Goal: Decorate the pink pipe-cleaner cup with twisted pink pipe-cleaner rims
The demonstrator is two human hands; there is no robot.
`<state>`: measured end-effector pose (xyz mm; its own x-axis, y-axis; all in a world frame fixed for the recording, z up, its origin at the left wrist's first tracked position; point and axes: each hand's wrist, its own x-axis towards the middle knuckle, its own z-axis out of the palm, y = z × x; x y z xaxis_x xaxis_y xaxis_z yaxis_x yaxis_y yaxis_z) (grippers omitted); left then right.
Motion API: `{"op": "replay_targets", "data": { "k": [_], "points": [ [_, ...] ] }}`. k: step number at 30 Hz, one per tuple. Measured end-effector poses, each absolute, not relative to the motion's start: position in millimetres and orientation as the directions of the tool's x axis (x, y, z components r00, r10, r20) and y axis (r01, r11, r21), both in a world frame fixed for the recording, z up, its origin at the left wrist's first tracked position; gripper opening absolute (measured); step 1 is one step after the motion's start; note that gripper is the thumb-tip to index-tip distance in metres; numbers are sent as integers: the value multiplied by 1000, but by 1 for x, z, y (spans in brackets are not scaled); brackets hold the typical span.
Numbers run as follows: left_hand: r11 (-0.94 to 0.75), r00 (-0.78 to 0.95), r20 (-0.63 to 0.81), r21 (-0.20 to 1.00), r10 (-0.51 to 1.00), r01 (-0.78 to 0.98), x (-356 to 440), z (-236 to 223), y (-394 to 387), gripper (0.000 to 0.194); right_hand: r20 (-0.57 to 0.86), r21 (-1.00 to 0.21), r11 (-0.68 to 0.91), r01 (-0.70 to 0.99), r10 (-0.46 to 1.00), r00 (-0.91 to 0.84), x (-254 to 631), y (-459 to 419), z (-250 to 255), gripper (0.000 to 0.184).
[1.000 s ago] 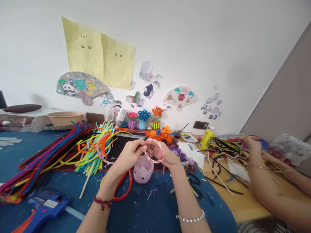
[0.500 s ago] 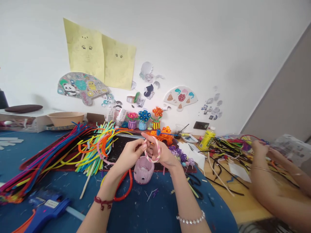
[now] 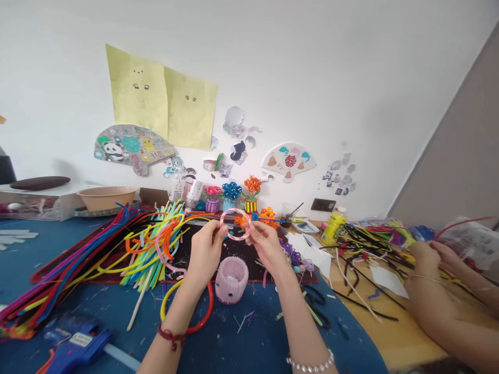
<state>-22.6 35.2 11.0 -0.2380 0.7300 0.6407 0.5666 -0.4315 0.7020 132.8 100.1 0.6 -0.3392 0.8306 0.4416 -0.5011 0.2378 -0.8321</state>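
The left hand (image 3: 206, 250) has thumb and fingertips pinched on the left side of a pink-and-white twisted ring (image 3: 235, 239); the right hand (image 3: 267, 248) pinches the same ring on its right side. The ring is held up between the hands, above the far side of a pink cup (image 3: 234, 283) and apart from it. The exact contact of the right fingertips is hard to make out at this size. The cup stands upright on the blue table cover (image 3: 241, 353), open at the top, with a dark spot on its near wall. A red-and-yellow loop (image 3: 211, 305) lies to its left, partly hidden by the left forearm. At near left rests a blue glue gun (image 3: 80, 340); beyond it, on the left, are loose coloured pipe cleaners (image 3: 150, 265). A yellow bottle (image 3: 333, 227) stands at far right, and at the right edge a co-worker's hands (image 3: 424, 259) are near black strips (image 3: 353, 272).
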Motion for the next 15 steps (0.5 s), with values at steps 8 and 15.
{"op": "replay_targets", "data": {
  "k": [8,15],
  "points": [
    [-438,-183,644,674,743,595,-23,10,36,26,402,-856,210,-473,845,-352,134,99,1,24],
    [-439,-161,595,725,787,531,-23,9,36,29,401,-831,209,-515,868,-294,137,105,-2,28]
  ]
}}
